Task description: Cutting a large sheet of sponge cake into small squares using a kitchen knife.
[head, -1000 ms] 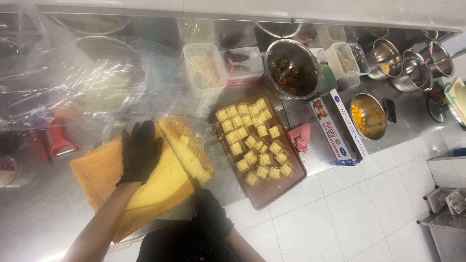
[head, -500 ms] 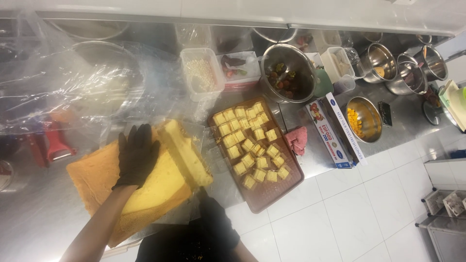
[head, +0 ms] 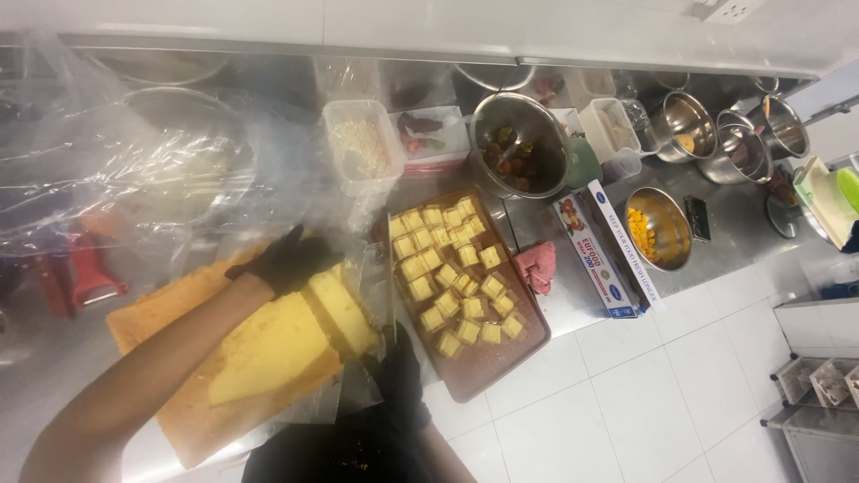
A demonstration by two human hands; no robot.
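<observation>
My left hand [head: 284, 260], in a black glove, rests flat on the far part of a yellow sponge cake slab [head: 268, 353] that lies on the steel counter. A cut strip of cake [head: 344, 309] sits along the slab's right edge. My right hand [head: 399, 376], also gloved in black, is closed around the handle of a knife [head: 391, 277]. Its thin blade runs between the cake strip and a brown tray [head: 506, 362]. Several yellow cake cubes [head: 447, 268] lie on that tray.
Crumpled clear plastic wrap [head: 134, 179] covers the counter's left. Behind stand a clear tub of white bits [head: 362, 148], a steel bowl of dark fruit [head: 519, 152], a long cling-film box [head: 598, 259], a bowl of orange pieces [head: 658, 228], a pink cloth [head: 537, 265] and more steel bowls [head: 743, 134].
My left hand has slid slightly toward the cake's far right edge. My right hand stays at the near edge with the knife. The view has shifted a little.
</observation>
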